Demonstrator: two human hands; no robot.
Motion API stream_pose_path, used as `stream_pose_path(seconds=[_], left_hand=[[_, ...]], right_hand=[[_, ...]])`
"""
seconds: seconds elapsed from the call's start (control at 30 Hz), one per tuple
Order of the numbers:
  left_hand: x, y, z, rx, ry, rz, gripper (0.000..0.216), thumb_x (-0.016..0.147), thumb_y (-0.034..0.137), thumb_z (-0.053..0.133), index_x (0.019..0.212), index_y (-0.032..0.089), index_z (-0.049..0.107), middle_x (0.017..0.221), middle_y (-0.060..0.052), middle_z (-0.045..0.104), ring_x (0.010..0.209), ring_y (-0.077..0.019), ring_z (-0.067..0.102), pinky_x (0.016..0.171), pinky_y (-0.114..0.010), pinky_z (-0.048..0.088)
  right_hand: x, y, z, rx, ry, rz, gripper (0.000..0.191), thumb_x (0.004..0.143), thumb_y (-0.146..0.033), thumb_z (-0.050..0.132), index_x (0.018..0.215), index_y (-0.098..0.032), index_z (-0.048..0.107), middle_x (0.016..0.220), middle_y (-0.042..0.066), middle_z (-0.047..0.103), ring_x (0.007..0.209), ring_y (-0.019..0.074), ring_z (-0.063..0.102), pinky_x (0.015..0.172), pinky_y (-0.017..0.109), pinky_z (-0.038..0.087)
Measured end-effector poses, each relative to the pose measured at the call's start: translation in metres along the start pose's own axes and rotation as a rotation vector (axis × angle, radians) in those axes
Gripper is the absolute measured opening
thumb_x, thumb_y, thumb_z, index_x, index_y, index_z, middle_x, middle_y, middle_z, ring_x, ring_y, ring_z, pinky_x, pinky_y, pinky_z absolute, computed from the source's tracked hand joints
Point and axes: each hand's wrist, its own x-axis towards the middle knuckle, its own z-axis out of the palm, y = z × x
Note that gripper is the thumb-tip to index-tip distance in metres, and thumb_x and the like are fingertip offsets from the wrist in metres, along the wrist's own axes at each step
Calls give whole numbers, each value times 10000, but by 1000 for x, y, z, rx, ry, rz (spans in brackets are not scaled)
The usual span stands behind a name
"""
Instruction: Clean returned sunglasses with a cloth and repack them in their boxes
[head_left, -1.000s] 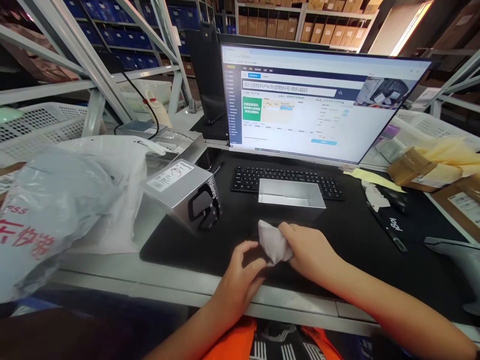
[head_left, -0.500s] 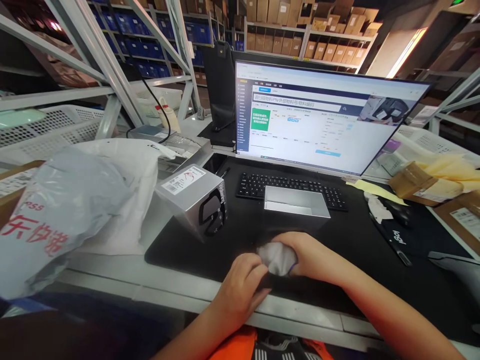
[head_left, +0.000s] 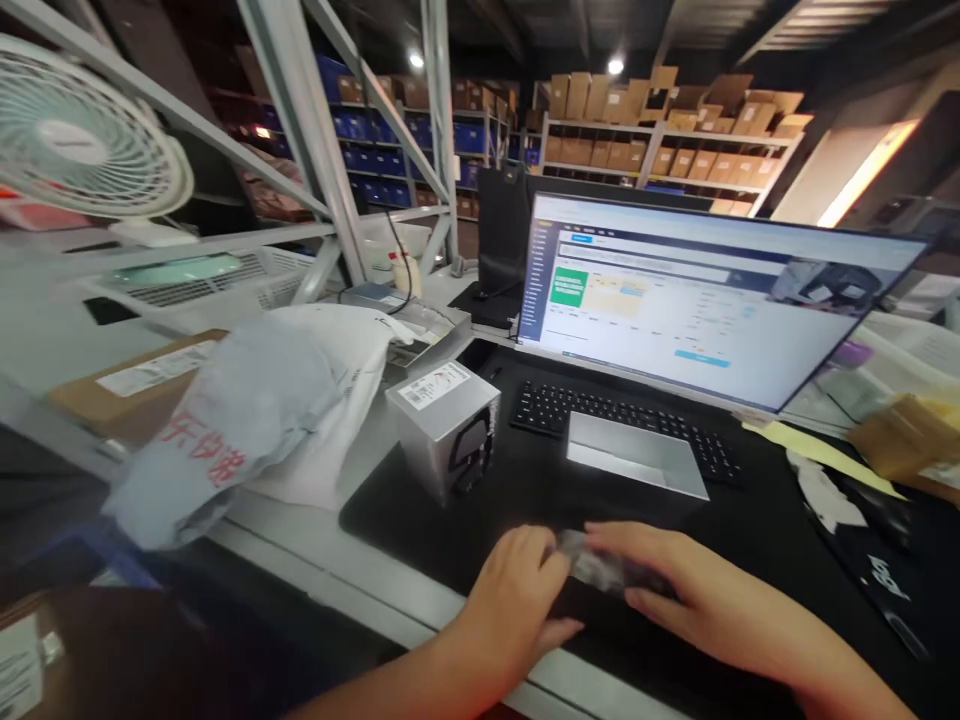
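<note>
My left hand (head_left: 521, 590) pinches the left end of a small crumpled grey plastic pouch (head_left: 592, 562), low over the black desk mat (head_left: 390, 495). From the other side, my right hand (head_left: 697, 605) has its fingers over the pouch and its thumb below. The pouch is smeared by motion, and its contents cannot be made out. Beyond my left hand stands a closed silver-grey box (head_left: 427, 440) with a white label on top and a black picture on its side. An open shallow silver-white box part (head_left: 634, 455) lies behind the hands, against the keyboard (head_left: 622, 425).
A monitor (head_left: 712, 290) stands behind the keyboard. To the left lie a grey plastic mailer (head_left: 247, 410), a white bag (head_left: 330, 440) and a cardboard box (head_left: 135, 380); a fan (head_left: 82, 140) is beyond. On the right are a mouse (head_left: 889, 520), yellow paper (head_left: 825, 455) and a carton (head_left: 900, 435).
The view has swung left and up, bringing the fan into sight. My right hand's fingers have spread a little around the pouch. The silver boxes have stayed in place on the desk.
</note>
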Motion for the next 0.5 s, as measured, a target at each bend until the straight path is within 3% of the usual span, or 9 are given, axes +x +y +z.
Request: stream_pose_path(seconds=[0.17,0.3,0.33,0.4,0.5], left_hand=[[3,-8,5,-2,21,60,596,722,488,857,1131,151,585,1369,-155,591,1215,-314,571,1029,-427,492],[9,-19,-1,95,-11,272,542,888,547,663,1210,123,558,1479,-159,523,1263,-304,536,1034,-406,465],[13,-22,-3,126,-24,337,471,934,510,606,1193,118,565,1484,-157,519,1248,-293,545,1008,-395,473],[21,-28,-3,182,-46,440,314,996,382,502,1136,114,586,1484,-163,516,1191,-273,578,922,-370,496],[36,-36,6,195,-59,497,266,1011,299,421,1090,138,617,1491,-174,506,1129,-273,617,825,-357,505]], right_hand=[[-8,2,-2,-289,58,-69,462,941,-208,502,1378,-264,640,1397,50,601,1218,281,639,1045,429,541],[3,-10,-42,-451,276,-197,366,956,-338,556,1296,-332,690,1217,16,722,1009,256,741,851,343,643],[16,-19,-59,-468,336,-207,335,966,-384,554,1261,-338,707,1168,14,744,965,250,751,809,332,650],[60,-41,-92,-486,325,-209,308,986,-425,529,1191,-325,736,1114,19,761,941,244,750,764,321,640],[165,-78,-126,-592,242,-189,259,971,-300,536,1093,-285,764,1030,0,774,912,216,738,767,292,592]])
